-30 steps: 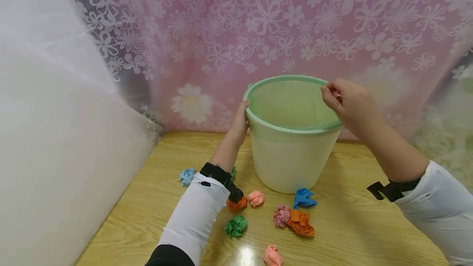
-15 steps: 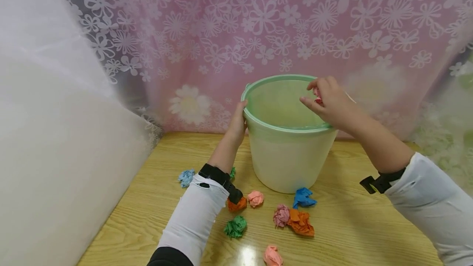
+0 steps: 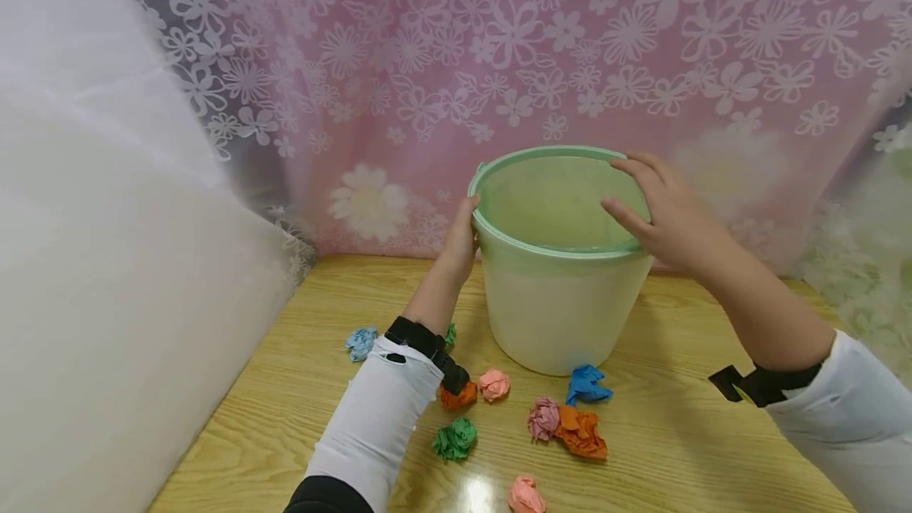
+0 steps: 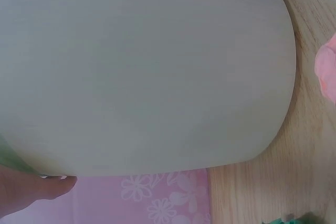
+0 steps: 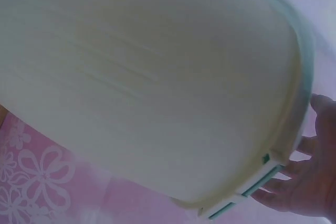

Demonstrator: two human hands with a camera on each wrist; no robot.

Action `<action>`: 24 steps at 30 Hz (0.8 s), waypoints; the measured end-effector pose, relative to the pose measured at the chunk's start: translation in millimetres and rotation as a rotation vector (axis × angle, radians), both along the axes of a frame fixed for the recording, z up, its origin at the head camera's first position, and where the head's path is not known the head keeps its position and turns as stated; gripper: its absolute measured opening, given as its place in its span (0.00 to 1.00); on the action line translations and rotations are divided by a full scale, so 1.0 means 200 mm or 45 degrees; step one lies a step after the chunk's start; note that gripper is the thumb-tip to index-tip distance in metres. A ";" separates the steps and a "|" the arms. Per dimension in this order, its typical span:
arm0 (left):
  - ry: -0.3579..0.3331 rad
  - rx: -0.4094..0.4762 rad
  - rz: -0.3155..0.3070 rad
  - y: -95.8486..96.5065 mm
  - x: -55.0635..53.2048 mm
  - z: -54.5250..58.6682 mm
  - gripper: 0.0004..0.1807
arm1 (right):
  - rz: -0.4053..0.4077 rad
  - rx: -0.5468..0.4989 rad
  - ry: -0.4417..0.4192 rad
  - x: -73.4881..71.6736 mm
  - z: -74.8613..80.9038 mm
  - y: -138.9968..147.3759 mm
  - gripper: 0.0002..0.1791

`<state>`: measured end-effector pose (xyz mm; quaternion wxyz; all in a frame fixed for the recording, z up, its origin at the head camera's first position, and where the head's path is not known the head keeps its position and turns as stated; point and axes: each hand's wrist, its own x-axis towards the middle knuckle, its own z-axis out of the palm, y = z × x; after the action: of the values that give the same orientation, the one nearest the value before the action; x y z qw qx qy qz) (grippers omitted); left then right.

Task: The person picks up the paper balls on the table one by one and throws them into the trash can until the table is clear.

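A tall bucket (image 3: 563, 311) with a pale green rim stands upright on the wooden table. My left hand (image 3: 458, 242) grips its rim at the left, thumb at the top edge and fingers against the outer wall; in the left wrist view only part of that hand (image 4: 31, 190) shows below the wall. Over the right side of the rim, my right hand (image 3: 673, 216) has its fingers spread, with nothing held. The right wrist view shows this hand (image 5: 315, 169) beside the rim; whether it touches the rim, I cannot tell. The bucket's bottom inside is hidden.
Several crumpled paper balls lie on the table (image 3: 684, 434) before the bucket: blue (image 3: 587, 385), orange (image 3: 582, 432), dusty pink (image 3: 544, 419), salmon (image 3: 494, 385) and green (image 3: 454, 439). A light blue one (image 3: 361, 343) is left of my forearm. A pink flowered curtain (image 3: 427, 62) hangs behind.
My right hand moved left over the bucket, its fingers opened, and the pink paper ball is gone from it. It has since drawn back slightly right. The left hand stays on the rim.
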<state>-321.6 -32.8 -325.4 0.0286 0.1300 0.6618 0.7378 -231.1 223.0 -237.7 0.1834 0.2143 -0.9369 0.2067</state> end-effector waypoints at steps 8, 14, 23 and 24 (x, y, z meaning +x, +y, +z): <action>0.009 -0.011 -0.012 0.00 0.00 0.00 0.37 | 0.208 -0.268 0.761 0.20 -0.13 -0.01 0.25; -0.010 -0.009 -0.005 0.00 0.00 0.01 0.37 | 0.534 -0.468 1.370 0.27 -0.29 -0.08 0.17; -0.007 -0.018 0.012 -0.01 0.00 0.00 0.37 | 0.595 0.009 0.810 0.27 -0.75 0.02 0.21; -0.004 -0.017 0.011 -0.01 0.00 0.00 0.37 | 0.582 0.060 0.728 0.26 -0.80 0.03 0.22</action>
<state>-321.9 -34.5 -325.2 0.0273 0.1257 0.6672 0.7337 -179.1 229.2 -397.4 0.3818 0.4715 -0.7802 0.1525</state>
